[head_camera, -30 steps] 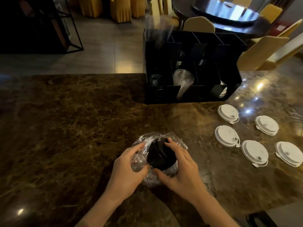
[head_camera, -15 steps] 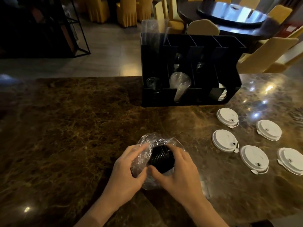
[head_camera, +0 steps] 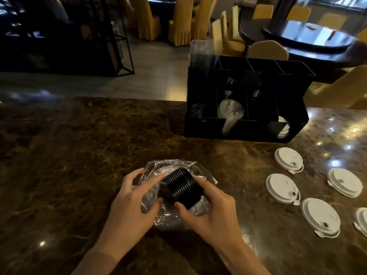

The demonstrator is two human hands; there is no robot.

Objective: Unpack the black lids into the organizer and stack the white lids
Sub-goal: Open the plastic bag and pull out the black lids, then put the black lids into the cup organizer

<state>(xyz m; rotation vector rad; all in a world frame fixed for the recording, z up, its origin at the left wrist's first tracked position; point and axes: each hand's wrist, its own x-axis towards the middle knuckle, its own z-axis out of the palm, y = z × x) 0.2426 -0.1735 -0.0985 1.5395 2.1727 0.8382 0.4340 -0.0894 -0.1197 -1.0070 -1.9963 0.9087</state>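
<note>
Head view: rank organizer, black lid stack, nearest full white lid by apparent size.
1. organizer, clearly largest.
2-3. black lid stack and the white lid: they look alike, and both sit nearer the camera than the organizer, so no ranking between them.

We see a dark brown marble counter w/ bright light spots on its right side. Beyond its far edge: grey tiled floor. A black metal-frame shelf stands far left, contents too dark to tell. Yellow-covered chairs line the back of the room; more of them surround a dark round table at upper right. One tan chair back sits near that table.
</note>
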